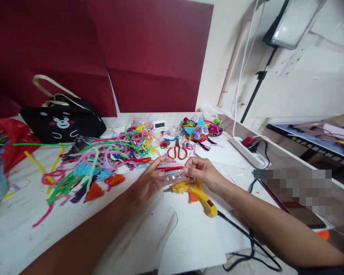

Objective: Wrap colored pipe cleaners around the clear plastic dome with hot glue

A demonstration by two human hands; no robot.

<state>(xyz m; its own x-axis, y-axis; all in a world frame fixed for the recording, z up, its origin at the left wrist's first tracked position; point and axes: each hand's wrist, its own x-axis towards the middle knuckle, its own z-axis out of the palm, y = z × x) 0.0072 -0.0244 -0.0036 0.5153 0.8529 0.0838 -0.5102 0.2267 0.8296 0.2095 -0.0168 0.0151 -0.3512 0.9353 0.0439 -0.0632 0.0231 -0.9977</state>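
A short red pipe cleaner (173, 168) stretches between my two hands above the table. My left hand (151, 175) pinches its left end, and my right hand (203, 172) has thumb and fingers closed on the other end. Just below it lies a clear plastic piece (174, 176); whether my fingers touch this cannot be made out. A yellow glue gun (208, 203) rests on white paper under my right hand, its nozzle pointing left. Orange-handled scissors (177, 150) lie beyond my hands, blades facing away.
To the left spreads a tangled heap of colourful pipe cleaners (126, 147), with a black bag (63, 124) behind. Finished-looking colourful crafts (199, 130) and a small digital clock (159, 125) stand at the back. A power strip (248, 152) and black cable (246, 229) are at right.
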